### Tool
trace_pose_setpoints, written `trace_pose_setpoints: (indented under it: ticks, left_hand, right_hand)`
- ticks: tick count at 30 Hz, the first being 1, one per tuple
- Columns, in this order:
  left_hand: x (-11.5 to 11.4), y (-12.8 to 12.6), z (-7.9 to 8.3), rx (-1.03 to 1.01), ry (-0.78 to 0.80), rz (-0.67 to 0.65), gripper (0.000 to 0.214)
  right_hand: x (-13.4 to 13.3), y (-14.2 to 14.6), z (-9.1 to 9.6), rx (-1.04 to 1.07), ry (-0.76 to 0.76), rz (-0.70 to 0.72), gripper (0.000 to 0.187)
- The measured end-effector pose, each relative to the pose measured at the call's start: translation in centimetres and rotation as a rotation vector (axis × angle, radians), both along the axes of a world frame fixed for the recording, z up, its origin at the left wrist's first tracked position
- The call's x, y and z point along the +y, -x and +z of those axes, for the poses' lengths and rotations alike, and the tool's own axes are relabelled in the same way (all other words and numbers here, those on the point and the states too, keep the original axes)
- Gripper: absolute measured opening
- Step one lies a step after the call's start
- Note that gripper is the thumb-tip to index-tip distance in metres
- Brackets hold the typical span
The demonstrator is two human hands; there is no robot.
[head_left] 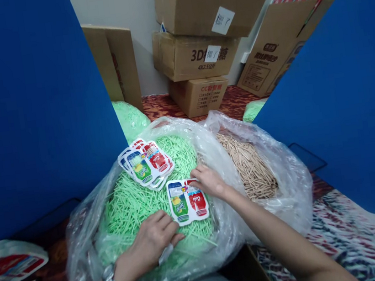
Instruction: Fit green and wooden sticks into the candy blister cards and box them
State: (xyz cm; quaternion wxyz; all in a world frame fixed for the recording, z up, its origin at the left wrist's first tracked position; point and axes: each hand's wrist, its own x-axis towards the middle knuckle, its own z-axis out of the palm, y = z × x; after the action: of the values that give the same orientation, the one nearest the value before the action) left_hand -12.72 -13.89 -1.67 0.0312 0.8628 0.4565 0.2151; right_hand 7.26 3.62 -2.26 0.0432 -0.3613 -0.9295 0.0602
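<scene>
A white two-part packet (pixel 179 207), with a green Sprite side and a red Cola side, lies on a heap of thin light-green sticks (pixel 130 203) in a clear plastic bag. My right hand (pixel 208 181) has its fingers closed at the top edge of the Cola side. My left hand (pixel 156 234) is curled low over the green sticks, just left of the packet. Something whitish shows under its thumb; what its fingers hold is hidden. A stack of similar packets (pixel 147 164) rests on the heap, farther back.
To the right, another clear bag (pixel 292 177) holds thin brown sticks (pixel 248 165). Cardboard boxes (pixel 198 95) are stacked behind. Blue panels (pixel 31 110) flank both sides. More packets (pixel 13 264) lie at lower left, and a patterned sheet (pixel 352 234) covers the right foreground.
</scene>
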Motion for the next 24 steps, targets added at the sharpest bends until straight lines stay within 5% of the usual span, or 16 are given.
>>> trace_pose_setpoints:
  ticks: [9, 14, 19, 24]
  left_hand:
    - [1.4, -1.7, -0.8, 0.105, 0.124, 0.092, 0.024]
    - [1.3, -1.5, -1.0, -0.079, 0.157, 0.131, 0.026]
    - [1.5, -2.1, -1.2, -0.610, 0.134, 0.499, 0.071]
    - [2.8, -2.9, -0.5, -0.883, 0.269, 0.470, 0.104]
  right_hand:
    - [0.3, 0.1, -0.9, 0.025, -0.092, -0.027, 0.025]
    - [-0.4, -0.7, 0.6, 0.213, -0.102, -0.064, 0.023]
    - [-2.8, -1.3, 4.3, 0.756, 0.371, -0.099, 0.022]
    - [-6.2, 0.2, 6.2, 0.905, 0.848, -0.013, 0.028]
